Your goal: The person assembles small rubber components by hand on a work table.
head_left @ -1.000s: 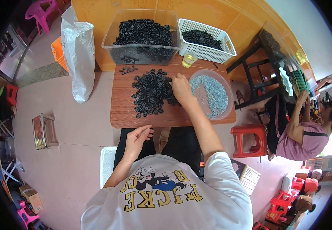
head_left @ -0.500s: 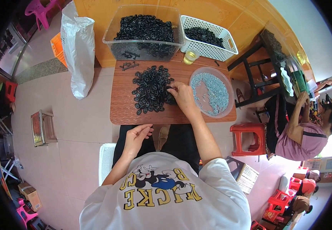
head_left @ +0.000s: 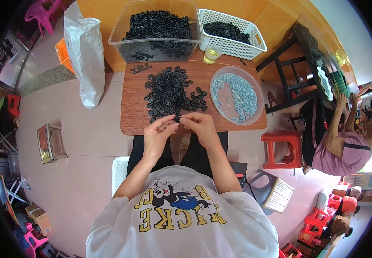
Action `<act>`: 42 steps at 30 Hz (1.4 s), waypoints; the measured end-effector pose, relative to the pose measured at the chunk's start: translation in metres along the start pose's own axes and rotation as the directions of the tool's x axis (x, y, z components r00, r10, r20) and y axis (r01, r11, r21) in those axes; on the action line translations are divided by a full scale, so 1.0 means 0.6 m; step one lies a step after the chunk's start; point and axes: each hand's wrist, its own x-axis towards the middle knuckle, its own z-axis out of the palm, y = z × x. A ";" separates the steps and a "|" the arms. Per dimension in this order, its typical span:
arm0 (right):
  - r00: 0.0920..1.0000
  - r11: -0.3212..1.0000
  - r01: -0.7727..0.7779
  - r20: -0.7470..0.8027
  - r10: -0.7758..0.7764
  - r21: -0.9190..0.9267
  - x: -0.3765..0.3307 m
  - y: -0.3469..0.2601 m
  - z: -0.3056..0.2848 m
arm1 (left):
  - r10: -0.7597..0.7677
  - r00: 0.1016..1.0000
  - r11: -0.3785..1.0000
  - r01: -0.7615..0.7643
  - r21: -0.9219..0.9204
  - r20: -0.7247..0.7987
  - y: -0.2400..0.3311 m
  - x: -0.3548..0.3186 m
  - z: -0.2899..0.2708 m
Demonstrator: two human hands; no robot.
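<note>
At the near edge of the brown wooden table (head_left: 134,107), my left hand (head_left: 156,136) and my right hand (head_left: 202,129) meet. Fingertips of both pinch one small black plastic piece (head_left: 177,119), partly covered by the fingers. Just beyond them lies a heap of black oval two-holed pieces (head_left: 166,88). A smaller loose group of the same pieces (head_left: 196,101) spreads to its right. Right of that stands a round clear tub (head_left: 225,95) of small silvery metal parts, too small to name surely.
Behind the heap stand a large clear bin (head_left: 164,57) and a white perforated basket (head_left: 231,50), both holding black pieces. A cup of yellow liquid (head_left: 212,55) is near the basket. Few black rods (head_left: 141,68) lie far left. To the right, a person (head_left: 341,150) sits near a red stool (head_left: 280,150).
My right hand has drawn back from the heap to the table's near edge. My left hand has risen from my lap to meet it, and both now grip a black piece.
</note>
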 end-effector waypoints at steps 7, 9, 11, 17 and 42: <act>0.981 0.989 0.127 -0.155 -0.114 0.075 -0.014 0.034 -0.022 | -0.055 0.998 0.998 0.055 0.015 0.002 -0.029 0.015 0.015; 0.962 0.983 0.153 -0.243 -0.126 0.099 -0.014 0.040 -0.032 | -0.097 0.995 0.995 0.097 -0.024 0.023 -0.032 0.020 0.027; 0.968 0.985 0.109 -0.240 -0.074 0.135 -0.014 0.043 -0.041 | -0.136 0.990 0.989 0.139 -0.059 0.046 -0.033 0.025 0.044; 0.956 0.986 0.143 -0.270 -0.115 0.087 -0.019 0.050 -0.054 | -0.141 0.989 0.986 0.136 0.101 0.048 -0.047 0.037 0.065; 0.965 0.826 0.070 -0.248 0.087 0.560 -0.132 0.081 -0.107 | 0.223 0.860 0.456 -0.508 0.731 0.458 0.034 0.108 0.191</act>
